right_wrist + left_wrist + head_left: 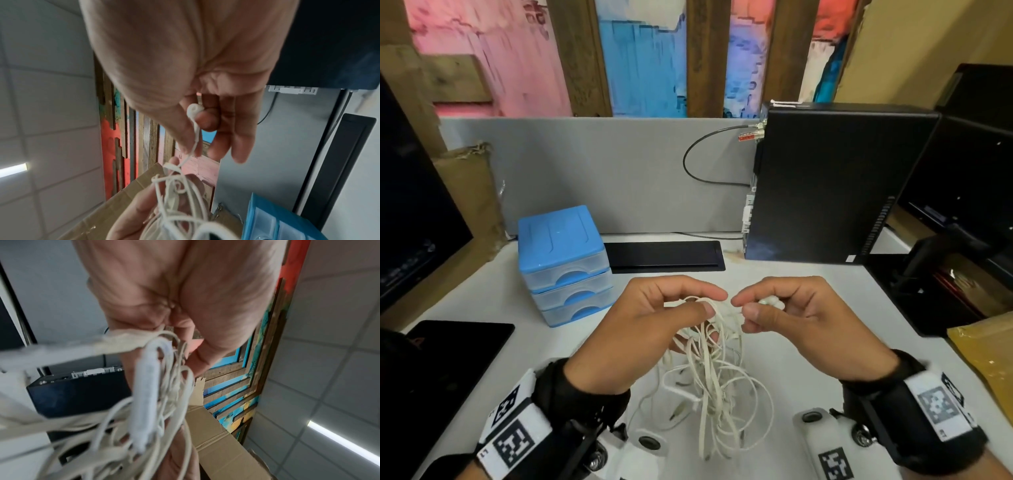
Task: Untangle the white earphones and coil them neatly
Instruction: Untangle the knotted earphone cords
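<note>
The earphones hang as one loose snarl above the desk, held up between both hands, with the lower loops drooping down toward the desktop. The left hand curls round the top of the bundle, several strands gathered between thumb and fingers; the left wrist view shows the inline remote dangling among the loops just below that grip. The right hand pinches one earbud between thumb and fingertips, its thin lead running straight back into the knot close by. The step in hand looks like freeing this earbud's end from the mass. To do it well, I judge the right hand should draw the bud away slowly, following its own lead, and stop as soon as the strand tightens, since a hard pull would likely cinch the crossings near the left thumb. The left hand would do better to loosen its hold, letting loops fall open instead of bunching them, and to feed slack toward the bud. Where the lead dives under another loop, pass the bud back through that loop. Which strands belong to which end cannot be told here. A blue drawer unit stands well clear on the left.
</note>
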